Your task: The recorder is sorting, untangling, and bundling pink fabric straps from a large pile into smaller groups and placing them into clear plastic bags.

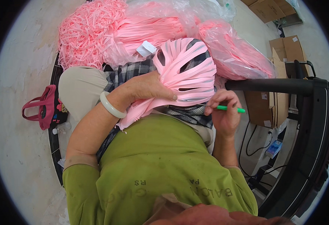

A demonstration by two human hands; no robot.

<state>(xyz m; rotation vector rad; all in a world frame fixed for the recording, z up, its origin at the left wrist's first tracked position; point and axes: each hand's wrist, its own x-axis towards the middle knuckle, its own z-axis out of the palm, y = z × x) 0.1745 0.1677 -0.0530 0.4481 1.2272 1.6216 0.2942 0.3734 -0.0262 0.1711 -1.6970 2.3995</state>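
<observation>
Across my lap fans a bundle of flat pink straps (192, 80), looped over dark checked cloth. My left hand (151, 88) is closed around the gathered part of the bundle, thumb pressed on top. Below that hand the strap ends (134, 114) hang together toward my waist. Just right of the looped straps, my right hand (226, 116) pinches a thin tool with a green handle (235, 109). Its slim metal shaft points left at the lower edge of the straps; the tip is too small to make out.
Beyond my knees lie a heap of tangled pink straps (85, 33) and clear bags of pink straps (235, 52). A small white box (146, 48) rests among them. A black machine frame (314, 123) and cardboard boxes (260, 107) stand right; a pink bag (44, 108) sits left.
</observation>
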